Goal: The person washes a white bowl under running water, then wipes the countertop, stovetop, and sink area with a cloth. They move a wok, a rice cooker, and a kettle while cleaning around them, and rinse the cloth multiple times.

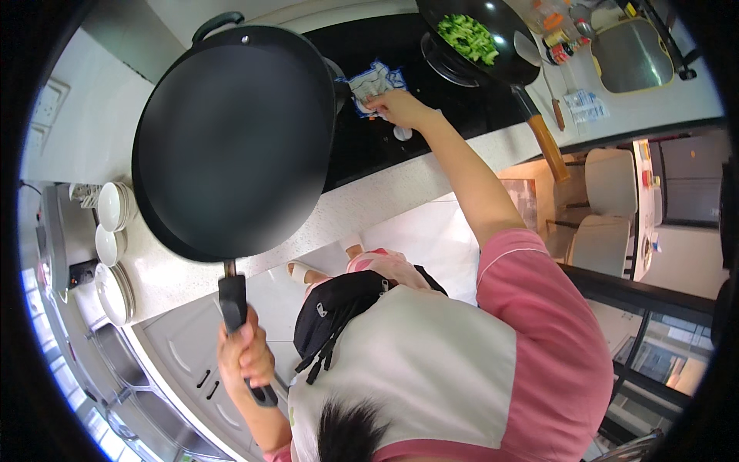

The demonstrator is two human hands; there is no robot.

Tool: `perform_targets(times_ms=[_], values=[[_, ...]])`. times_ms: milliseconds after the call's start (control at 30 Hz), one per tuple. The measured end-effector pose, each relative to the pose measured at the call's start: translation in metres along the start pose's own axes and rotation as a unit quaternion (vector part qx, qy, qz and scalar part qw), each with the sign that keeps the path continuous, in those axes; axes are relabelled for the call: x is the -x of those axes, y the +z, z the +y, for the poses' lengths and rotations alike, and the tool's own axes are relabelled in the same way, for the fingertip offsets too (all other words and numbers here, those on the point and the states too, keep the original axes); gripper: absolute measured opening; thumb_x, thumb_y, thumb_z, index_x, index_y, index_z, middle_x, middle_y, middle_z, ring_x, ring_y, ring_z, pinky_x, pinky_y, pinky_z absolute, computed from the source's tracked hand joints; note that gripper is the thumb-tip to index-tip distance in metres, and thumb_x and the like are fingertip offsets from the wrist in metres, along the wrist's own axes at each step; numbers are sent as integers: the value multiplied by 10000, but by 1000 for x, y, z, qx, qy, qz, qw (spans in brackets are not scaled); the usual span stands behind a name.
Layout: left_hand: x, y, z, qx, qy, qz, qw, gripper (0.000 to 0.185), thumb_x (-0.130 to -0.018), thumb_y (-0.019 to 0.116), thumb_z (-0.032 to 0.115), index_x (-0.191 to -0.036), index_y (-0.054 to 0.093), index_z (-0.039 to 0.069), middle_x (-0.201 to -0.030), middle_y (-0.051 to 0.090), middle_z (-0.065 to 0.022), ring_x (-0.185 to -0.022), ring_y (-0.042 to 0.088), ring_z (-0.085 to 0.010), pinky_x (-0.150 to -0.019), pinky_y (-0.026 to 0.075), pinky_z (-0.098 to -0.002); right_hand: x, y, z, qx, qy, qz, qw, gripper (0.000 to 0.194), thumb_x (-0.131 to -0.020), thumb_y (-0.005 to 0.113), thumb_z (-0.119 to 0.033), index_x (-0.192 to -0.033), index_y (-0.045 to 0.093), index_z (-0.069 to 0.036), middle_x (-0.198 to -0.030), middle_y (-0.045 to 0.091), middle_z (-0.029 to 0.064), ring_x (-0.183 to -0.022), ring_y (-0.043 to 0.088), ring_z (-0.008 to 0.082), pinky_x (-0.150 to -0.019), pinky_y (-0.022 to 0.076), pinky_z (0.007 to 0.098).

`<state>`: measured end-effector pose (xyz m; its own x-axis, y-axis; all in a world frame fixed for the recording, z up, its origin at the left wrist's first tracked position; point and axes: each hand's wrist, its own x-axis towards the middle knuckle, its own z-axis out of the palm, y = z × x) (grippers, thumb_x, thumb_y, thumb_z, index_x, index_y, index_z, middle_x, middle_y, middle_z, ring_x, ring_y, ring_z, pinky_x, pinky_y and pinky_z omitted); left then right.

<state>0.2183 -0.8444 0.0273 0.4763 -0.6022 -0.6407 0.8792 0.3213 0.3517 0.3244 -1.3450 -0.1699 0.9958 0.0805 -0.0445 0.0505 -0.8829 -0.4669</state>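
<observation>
My left hand (pixel 247 353) is closed around the black handle (pixel 232 300) of a large dark frying pan (pixel 236 150). The pan is raised, and its smooth inner face is turned towards me. A small loop handle (pixel 219 24) sits on its far rim. Over the black glass cooktop (pixel 369 153), my right hand (pixel 401 108) has its fingers on a crumpled white cloth with blue edges (pixel 375 81), pinching it from the near side. Part of the cooktop is hidden behind the pan. A white knob (pixel 402 133) shows just below my right hand.
A wok (pixel 517 34) with chopped green vegetables (pixel 467 39) stands on the right burner, its wooden handle (pixel 545 144) jutting over the counter edge. A turner (pixel 526 49) leans there. Stacked white bowls (pixel 112 208) and plates (pixel 112 294) line the left counter. Condiment jars (pixel 559 53) stand at back right.
</observation>
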Motion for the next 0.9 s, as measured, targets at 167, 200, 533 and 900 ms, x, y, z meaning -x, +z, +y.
perform_targets(times_ms=[167,200,533,900], values=[[-68,21,25,-3,-16,-125,992,88,-1005,412,130,-934,373,94,-539,368,19,-324,288,-42,-240,242,-226,10,4,-27,-4,14,-30,999,247,-834,562,-57,-1037,696,-98,-932,674,165,-865,636,331,-761,487,415],[-79,27,26,-33,9,-105,994,100,-1006,410,130,-920,378,90,-541,363,27,-326,280,-31,-241,234,-212,12,7,-35,-4,1,-12,1000,226,-825,568,-60,-1011,695,-83,-894,668,171,-832,632,343,-735,483,421],[-152,66,38,-42,24,-93,995,91,-964,497,135,-906,477,68,-527,370,71,-335,288,2,-277,256,-157,33,28,-97,3,60,-21,998,244,-840,562,-49,-1055,675,-76,-942,675,152,-897,639,318,-794,503,398],[-157,61,47,-102,33,-37,994,131,-966,500,144,-855,471,81,-525,367,68,-337,292,1,-281,258,-162,16,-89,-48,29,-3,276,961,251,-855,541,3,-1066,665,-56,-990,674,181,-849,655,347,-763,526,375]])
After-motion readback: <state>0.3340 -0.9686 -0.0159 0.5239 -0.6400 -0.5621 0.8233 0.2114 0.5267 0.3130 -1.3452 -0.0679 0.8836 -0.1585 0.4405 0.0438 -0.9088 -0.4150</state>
